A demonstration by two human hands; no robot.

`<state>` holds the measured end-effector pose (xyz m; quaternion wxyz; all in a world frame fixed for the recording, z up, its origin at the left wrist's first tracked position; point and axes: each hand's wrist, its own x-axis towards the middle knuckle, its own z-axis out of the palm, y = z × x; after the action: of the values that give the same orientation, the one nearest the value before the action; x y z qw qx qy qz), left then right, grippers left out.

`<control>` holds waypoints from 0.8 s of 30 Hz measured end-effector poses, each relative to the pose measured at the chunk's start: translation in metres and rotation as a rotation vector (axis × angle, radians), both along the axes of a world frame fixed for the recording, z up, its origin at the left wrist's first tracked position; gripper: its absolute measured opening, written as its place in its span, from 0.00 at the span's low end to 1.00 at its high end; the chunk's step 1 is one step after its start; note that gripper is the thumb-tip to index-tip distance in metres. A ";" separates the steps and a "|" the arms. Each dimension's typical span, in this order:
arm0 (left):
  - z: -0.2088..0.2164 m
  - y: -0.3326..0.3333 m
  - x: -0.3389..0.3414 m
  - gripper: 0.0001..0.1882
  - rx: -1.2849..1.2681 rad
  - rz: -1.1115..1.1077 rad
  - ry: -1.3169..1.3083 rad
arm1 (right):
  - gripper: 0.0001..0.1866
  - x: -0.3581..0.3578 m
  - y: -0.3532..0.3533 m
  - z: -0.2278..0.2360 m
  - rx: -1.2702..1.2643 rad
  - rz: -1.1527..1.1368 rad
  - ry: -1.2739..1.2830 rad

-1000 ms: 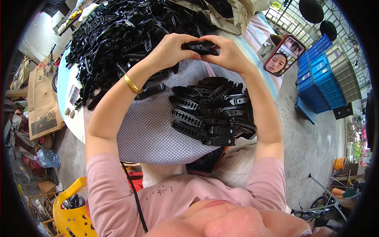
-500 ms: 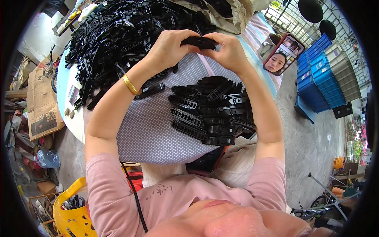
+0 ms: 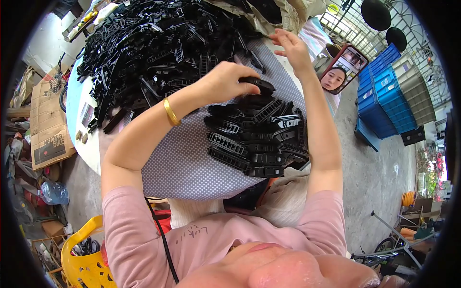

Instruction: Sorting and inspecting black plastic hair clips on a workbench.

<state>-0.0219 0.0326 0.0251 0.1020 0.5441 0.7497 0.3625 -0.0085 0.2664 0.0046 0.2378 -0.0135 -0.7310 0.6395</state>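
L hand [image 3: 224, 85] has the black part [image 3: 258, 85] solo, R hand [image 3: 293, 49] is off it!
Nearest, the dotted cloth [image 3: 182, 168] w/ the stack [image 3: 264, 149] of similar parts on it, packed in rows; the held pc is right at the stack's far end, touching or just above, can't tell. L hand's closed on it, pinched btwn thumb and fingers. Half a sec ago both hands had it, farther out; now it's in by the stack, so the two-handed bit looks done for this pc, IMO. Farther off, R hand's open, fingers loosely bent, nothing visible in it, near the brown bag [image 3: 288, 14]; the big loose heap [image 3: 139, 53] sprawls to the left.
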 end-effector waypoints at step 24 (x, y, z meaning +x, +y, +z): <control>-0.013 0.045 -0.044 0.17 -0.009 0.053 0.622 | 0.20 -0.032 0.005 -0.016 0.682 -0.414 0.134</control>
<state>-0.0662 0.0777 0.0124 -0.1391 0.6088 0.7605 0.1779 -0.0406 0.2715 -0.0111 0.3996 -0.0391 -0.8660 0.2981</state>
